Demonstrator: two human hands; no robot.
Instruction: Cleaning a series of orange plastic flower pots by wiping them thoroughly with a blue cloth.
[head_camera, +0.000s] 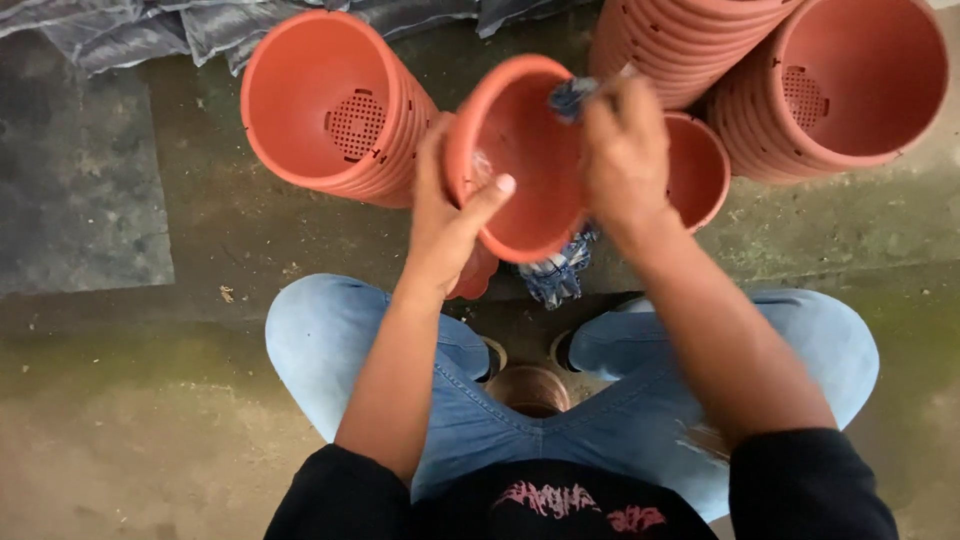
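Nearest me: knees in blue jeans (330, 340), with a small brown round container (530, 390) on the floor between the feet. Above that, my left hand (445, 225) grips the rim of one terracotta plastic pot (515, 150), thumb inside, pot tilted sideways. My right hand (625, 150) is clenched on a blue-white cloth (572, 97) pressed at the pot's rim; its tail hangs below. One more pot (700, 170) just behind. Further out, three stacks lying sideways on the concrete floor (120, 400): left stack (330, 110), middle stack (680, 45), right stack (850, 85).
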